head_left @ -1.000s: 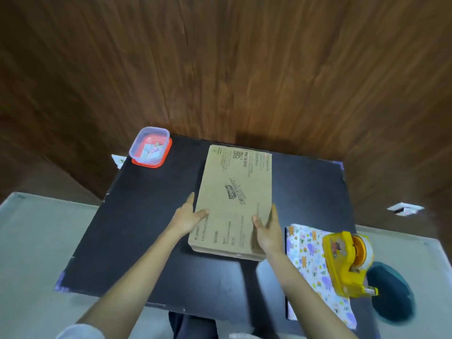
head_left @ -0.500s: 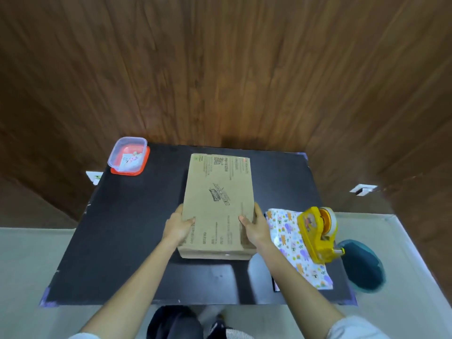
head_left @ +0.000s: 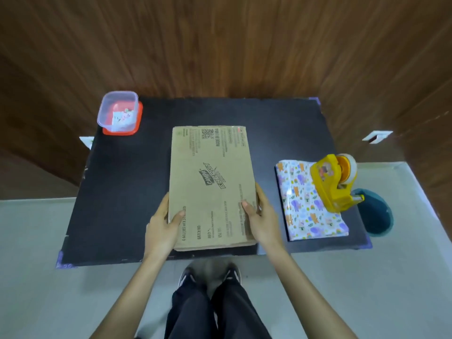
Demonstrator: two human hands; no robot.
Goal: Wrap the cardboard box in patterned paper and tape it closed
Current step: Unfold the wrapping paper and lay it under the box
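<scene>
A flat brown cardboard box (head_left: 211, 182) with printed text lies lengthwise in the middle of the black table (head_left: 127, 192). My left hand (head_left: 162, 226) grips its near left edge, thumb on top. My right hand (head_left: 261, 220) grips the near right edge, thumb on the top face. Folded patterned paper (head_left: 305, 214) with small animal prints lies to the right of the box. A yellow tape dispenser (head_left: 333, 182) stands on the paper's far right part.
A clear plastic container (head_left: 118, 111) on a red lid sits at the table's far left corner. A teal round object (head_left: 374, 211) is on the floor past the right edge. A wooden wall rises behind the table. My legs and shoes are below the near edge.
The box has been drawn nearer to me and squared to the table. My view has tilted down, so my legs and shoes now show. Both hands stay on the box's near sides.
</scene>
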